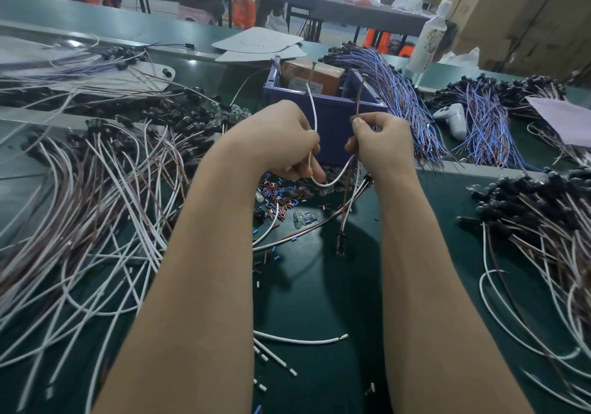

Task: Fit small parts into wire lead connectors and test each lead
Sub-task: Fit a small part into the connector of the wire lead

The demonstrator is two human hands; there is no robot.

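I have both hands raised just in front of the purple bin [332, 116], which stands on the green table [319, 292]. The left hand [287, 140] is curled tight round a white wire [314, 116]. The wire runs up out of the fist across the bin's front wall. It also drops below the fingers into a loop that swings over to the other hand.

The right hand [382, 146] pinches a brown wire [358, 100] between thumb and forefinger, the remaining fingers folded in. That wire rises past the bin's front edge. I cannot tell whether either wire tip touches anything inside the bin.

Below the right hand, nearer to me than the bin, white and brown strands hang down to a black connector [339, 242]. I cannot make out whether it rests on the table or hangs clear of it.

Directly in front of the bin, under the hands, lies a scatter of small parts [278, 201], brown and blue sleeves. A few clear bulbs [303, 217] lie at its near edge. A cardboard box [311, 73] sits inside the bin. To the bin's right lies a bundle of blue wires [399, 94]. To its left and nearer me spreads a heap of white and brown leads [96, 196] with black ends.
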